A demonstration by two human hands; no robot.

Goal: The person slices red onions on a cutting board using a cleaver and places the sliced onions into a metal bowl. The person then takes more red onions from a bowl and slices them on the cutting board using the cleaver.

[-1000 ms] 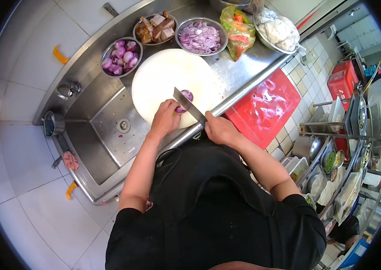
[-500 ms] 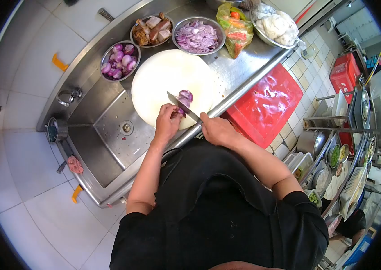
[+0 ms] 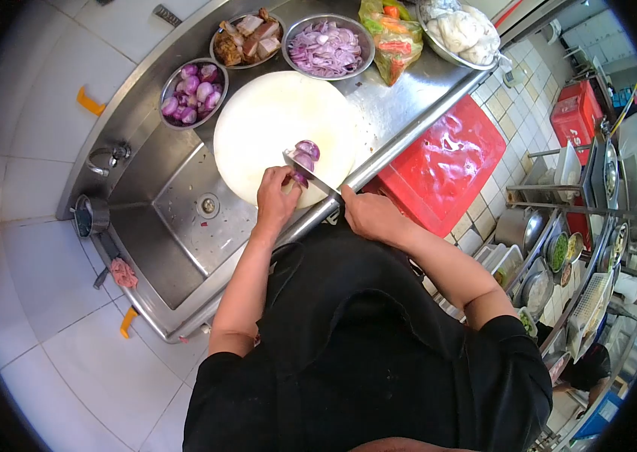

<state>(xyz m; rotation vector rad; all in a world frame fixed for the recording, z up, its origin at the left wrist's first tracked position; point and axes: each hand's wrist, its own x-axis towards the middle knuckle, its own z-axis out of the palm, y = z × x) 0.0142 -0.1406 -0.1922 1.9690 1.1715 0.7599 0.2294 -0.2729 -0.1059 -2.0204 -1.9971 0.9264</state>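
Note:
On the round white cutting board (image 3: 262, 113) lies a red onion (image 3: 306, 154), partly sliced, with cut pieces on the far side of the blade. My left hand (image 3: 278, 200) has its fingertips bent and closed on the near end of the onion. A knife (image 3: 317, 179) stands across the onion, its blade pointing away to the left. Its handle is wrapped in my right hand (image 3: 370, 214), by the counter's front edge, and is mostly hidden there.
Behind the board stand bowls of whole peeled onions (image 3: 193, 92), meat chunks (image 3: 249, 39) and sliced onion (image 3: 326, 50). A bag of peppers (image 3: 391, 45) is farther right. Left is a steel sink (image 3: 183, 226); a red container (image 3: 446, 166) stands beyond the counter edge.
The view has shifted slightly, moving the board and bowls a little up and left. Both hands keep their grip, and the cut onion pieces beyond the blade look more spread out.

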